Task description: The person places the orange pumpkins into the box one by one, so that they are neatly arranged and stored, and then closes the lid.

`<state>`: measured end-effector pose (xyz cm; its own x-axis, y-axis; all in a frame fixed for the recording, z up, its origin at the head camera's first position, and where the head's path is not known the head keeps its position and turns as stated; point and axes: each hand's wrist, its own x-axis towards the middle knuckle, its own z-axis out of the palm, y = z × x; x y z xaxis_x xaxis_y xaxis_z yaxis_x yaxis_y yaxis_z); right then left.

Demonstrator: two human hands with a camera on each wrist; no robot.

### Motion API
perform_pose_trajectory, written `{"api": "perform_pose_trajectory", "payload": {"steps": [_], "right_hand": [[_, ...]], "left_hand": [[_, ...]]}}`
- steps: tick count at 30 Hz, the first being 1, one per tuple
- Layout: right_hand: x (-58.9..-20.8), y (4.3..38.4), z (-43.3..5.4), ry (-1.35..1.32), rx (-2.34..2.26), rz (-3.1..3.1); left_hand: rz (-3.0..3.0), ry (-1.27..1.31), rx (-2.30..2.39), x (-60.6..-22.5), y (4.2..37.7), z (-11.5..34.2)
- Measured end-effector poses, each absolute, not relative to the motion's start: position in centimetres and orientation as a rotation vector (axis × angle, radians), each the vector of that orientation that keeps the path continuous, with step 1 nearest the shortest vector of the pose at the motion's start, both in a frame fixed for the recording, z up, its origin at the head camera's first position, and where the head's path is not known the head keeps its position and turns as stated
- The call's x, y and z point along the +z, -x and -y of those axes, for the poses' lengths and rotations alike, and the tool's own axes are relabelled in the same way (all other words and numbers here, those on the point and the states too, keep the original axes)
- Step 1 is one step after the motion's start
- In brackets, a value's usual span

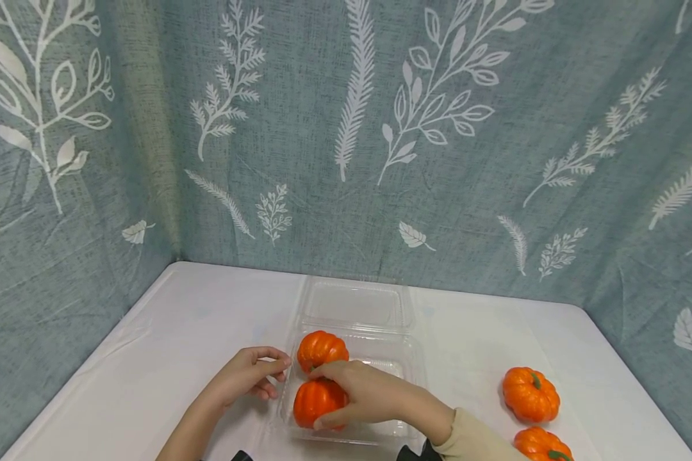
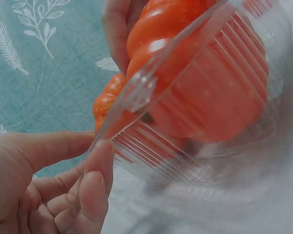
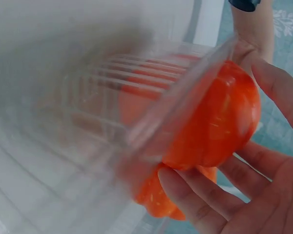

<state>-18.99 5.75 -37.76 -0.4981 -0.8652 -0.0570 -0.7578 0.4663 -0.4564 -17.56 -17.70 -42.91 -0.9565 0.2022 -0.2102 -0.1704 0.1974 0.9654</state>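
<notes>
A clear plastic container with its lid folded back holds two orange pumpkins on its left side. My right hand grips the nearer, smooth pumpkin, thumb at its near side and fingers over its far side. Just behind sits the other pumpkin, ribbed and partly covered by my fingertips in the head view. At the container's left edge, my left hand pinches the rim between thumb and fingers, as the left wrist view shows.
The transparent lid lies flat behind the container. To the right on the white table are two more pumpkins, a farther one and a nearer one cut off by the frame. A leaf-patterned blue-green curtain surrounds the table.
</notes>
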Motion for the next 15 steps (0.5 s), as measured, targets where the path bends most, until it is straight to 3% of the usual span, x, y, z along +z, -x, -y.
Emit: {"api": "perform_pose_trajectory", "payload": {"steps": [15], "right_hand": [[-35.9,19.2,-7.1,1.324,-0.586,-2.394]], "left_hand": [[-2.178,-0.049,1.834,-42.8,17.4,17.7]]}}
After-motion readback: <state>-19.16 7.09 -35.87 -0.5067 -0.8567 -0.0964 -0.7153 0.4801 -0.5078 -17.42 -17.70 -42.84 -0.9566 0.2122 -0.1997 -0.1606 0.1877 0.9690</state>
